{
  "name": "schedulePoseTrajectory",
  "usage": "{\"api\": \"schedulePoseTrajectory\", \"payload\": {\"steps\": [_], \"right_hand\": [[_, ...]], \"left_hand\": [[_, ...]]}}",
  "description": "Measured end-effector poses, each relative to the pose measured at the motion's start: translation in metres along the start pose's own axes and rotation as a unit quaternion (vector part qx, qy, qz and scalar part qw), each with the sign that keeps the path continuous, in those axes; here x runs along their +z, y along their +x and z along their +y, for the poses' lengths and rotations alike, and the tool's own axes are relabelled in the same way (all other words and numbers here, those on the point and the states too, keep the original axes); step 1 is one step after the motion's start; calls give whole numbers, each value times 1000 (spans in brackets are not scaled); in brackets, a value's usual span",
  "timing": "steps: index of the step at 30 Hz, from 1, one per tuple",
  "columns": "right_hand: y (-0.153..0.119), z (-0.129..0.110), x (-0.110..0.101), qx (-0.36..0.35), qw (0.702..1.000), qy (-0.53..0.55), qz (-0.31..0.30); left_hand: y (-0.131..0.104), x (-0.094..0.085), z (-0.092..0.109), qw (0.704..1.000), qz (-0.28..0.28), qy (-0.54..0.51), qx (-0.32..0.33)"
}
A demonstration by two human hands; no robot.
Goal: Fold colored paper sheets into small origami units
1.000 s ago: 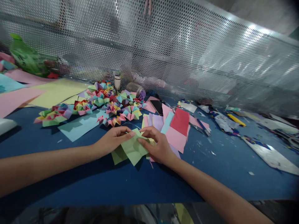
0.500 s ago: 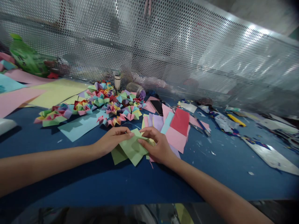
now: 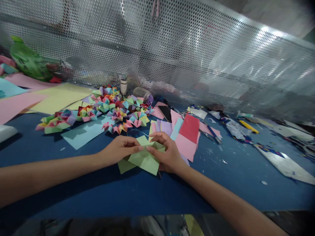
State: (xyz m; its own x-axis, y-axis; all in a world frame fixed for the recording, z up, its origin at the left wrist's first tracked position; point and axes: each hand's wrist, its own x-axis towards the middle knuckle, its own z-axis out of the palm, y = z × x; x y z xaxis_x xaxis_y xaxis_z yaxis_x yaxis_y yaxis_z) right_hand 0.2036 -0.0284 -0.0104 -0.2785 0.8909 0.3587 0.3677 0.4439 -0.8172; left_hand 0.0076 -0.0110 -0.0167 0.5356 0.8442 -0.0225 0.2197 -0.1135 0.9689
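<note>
Between my two hands is a light green paper square [image 3: 145,160], creased across its middle where the fingertips meet. My left hand [image 3: 121,148] pinches the crease from the left, thumb along the near side. From the right, my right hand [image 3: 166,150] pinches the same crease with thumb and fingers. Another green sheet [image 3: 126,166] lies on the table beneath, partly covered. Just right of my right hand spread loose paper squares: a red one [image 3: 189,127], a pink one [image 3: 187,147], and purple and blue ones. Folded multicoloured paper pieces [image 3: 120,113] are heaped beyond my hands.
The blue table [image 3: 221,183] backs onto a perforated metal panel [image 3: 172,49]. A phone [image 3: 164,113], a tipped jar [image 3: 143,93] and a small white bottle [image 3: 123,87] stand or lie behind. A green bottle [image 3: 29,60] leans far left; a yellow cutter [image 3: 248,126] lies right.
The green square has turned between my hands, its lower corner swinging right. A crease now runs across it, and both hands' fingertips have come closer together.
</note>
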Motion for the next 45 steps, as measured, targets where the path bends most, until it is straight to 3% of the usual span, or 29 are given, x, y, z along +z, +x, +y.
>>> {"api": "schedulePoseTrajectory", "payload": {"steps": [12,18,25,35,39,45], "right_hand": [[0,-1,2,16,997,69,6],[0,4,0,29,995,88,45],[-2,1,3,19,998,63,6],[8,12,-8,117,970,202,69],[6,14,-7,77,984,139,85],[1,6,-5,-17,990,-45,129]], "left_hand": [[-2,3,-2,1000,-13,5,-2],[0,2,-3,1000,-5,0,-2],[0,4,-3,999,-35,-7,11],[6,2,0,994,32,-91,-49],[5,2,2,993,42,-98,-50],[5,1,-1,993,19,-102,-51]]}}
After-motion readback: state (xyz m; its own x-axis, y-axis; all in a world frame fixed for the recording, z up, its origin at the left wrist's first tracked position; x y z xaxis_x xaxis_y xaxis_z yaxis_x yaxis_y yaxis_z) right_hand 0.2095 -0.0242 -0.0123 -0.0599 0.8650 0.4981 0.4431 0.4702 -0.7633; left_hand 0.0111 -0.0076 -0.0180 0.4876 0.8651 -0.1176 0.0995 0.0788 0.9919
